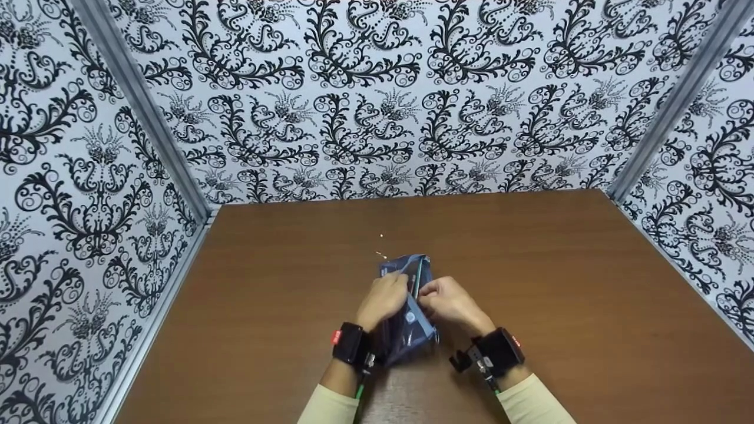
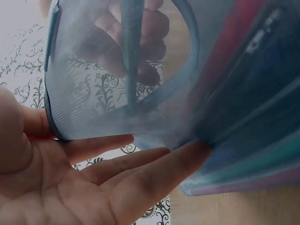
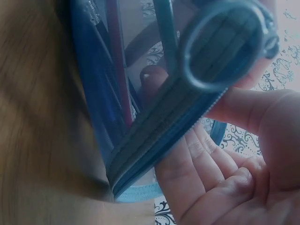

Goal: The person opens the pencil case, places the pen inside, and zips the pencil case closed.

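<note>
A translucent blue mesh zip pencil case (image 1: pixel 406 335) stands partly open between both hands, tilted on the table. My left hand (image 1: pixel 384 300) grips the rim at the left of its opening; the left wrist view shows thumb and fingers (image 2: pixel 154 183) on the mesh. On the other side, my right hand (image 1: pixel 450 300) pinches the zip edge (image 3: pixel 164 122). A ring-shaped zip pull (image 3: pixel 190 70) hangs beside that thumb. Through the mesh show a red strip or pen (image 3: pixel 117 61) and a teal stick-like thing (image 3: pixel 165 33); their exact kind is unclear.
The brown wooden table (image 1: pixel 265 282) bears the pencil case. Just beyond the case lie a small pale sliver (image 1: pixel 382 255) and a white speck (image 1: pixel 382 235). Patterned walls (image 1: pixel 377 106) with grey metal posts (image 1: pixel 147 106) enclose the table's back and sides.
</note>
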### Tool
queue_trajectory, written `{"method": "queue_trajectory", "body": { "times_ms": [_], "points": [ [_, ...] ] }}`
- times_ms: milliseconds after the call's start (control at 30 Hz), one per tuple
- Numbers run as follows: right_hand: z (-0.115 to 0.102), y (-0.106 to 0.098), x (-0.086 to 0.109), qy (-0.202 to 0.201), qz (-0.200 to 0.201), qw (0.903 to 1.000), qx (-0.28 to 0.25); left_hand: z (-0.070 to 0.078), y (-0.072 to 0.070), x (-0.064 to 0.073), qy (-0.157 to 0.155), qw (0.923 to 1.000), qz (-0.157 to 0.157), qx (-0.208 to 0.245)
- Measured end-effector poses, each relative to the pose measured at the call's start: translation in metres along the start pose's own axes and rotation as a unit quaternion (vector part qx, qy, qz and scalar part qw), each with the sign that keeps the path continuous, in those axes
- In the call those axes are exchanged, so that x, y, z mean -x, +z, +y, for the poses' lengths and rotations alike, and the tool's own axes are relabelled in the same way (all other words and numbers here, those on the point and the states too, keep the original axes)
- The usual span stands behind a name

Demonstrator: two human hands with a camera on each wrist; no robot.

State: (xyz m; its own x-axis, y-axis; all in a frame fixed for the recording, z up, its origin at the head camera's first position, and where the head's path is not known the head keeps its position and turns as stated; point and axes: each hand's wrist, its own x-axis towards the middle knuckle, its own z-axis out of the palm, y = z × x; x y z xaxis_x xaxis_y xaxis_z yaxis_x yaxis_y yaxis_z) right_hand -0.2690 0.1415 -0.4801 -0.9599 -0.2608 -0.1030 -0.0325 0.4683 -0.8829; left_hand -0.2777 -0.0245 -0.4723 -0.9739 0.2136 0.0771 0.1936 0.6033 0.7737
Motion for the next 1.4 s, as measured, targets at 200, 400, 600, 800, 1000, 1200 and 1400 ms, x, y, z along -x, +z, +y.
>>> {"method": "queue_trajectory", "body": {
  "times_ms": [200, 400, 600, 800, 1000, 1200, 1400],
  "points": [
    [-0.002, -0.007, 0.001, -0.003, -0.017, 0.9993, -0.034, -0.001, -0.001, -0.002, -0.003, 0.9998, -0.016, 0.008],
    [-0.003, -0.026, 0.003, -0.011, 0.026, 0.9977, -0.061, 0.0, -0.004, -0.001, 0.016, 0.9986, -0.05, -0.008],
    [0.006, -0.048, 0.0, -0.028, 0.159, 0.9836, 0.08, -0.002, -0.003, 0.0, 0.036, 0.9947, -0.096, 0.004],
    [0.019, -0.056, -0.004, -0.069, 0.166, 0.9668, 0.181, -0.002, -0.006, 0.001, 0.04, 0.9895, -0.134, 0.038],
    [0.025, -0.057, -0.006, -0.123, 0.153, 0.962, 0.19, -0.001, -0.008, 0.0, 0.059, 0.984, -0.163, 0.042],
    [0.028, -0.061, -0.006, -0.161, 0.187, 0.9522, 0.18, -0.001, -0.007, -0.001, 0.073, 0.9829, -0.163, 0.047],
    [0.027, -0.066, -0.006, -0.143, 0.192, 0.9662, 0.096, -0.001, -0.006, 0.001, 0.064, 0.9824, -0.163, 0.065]
  ]
}}
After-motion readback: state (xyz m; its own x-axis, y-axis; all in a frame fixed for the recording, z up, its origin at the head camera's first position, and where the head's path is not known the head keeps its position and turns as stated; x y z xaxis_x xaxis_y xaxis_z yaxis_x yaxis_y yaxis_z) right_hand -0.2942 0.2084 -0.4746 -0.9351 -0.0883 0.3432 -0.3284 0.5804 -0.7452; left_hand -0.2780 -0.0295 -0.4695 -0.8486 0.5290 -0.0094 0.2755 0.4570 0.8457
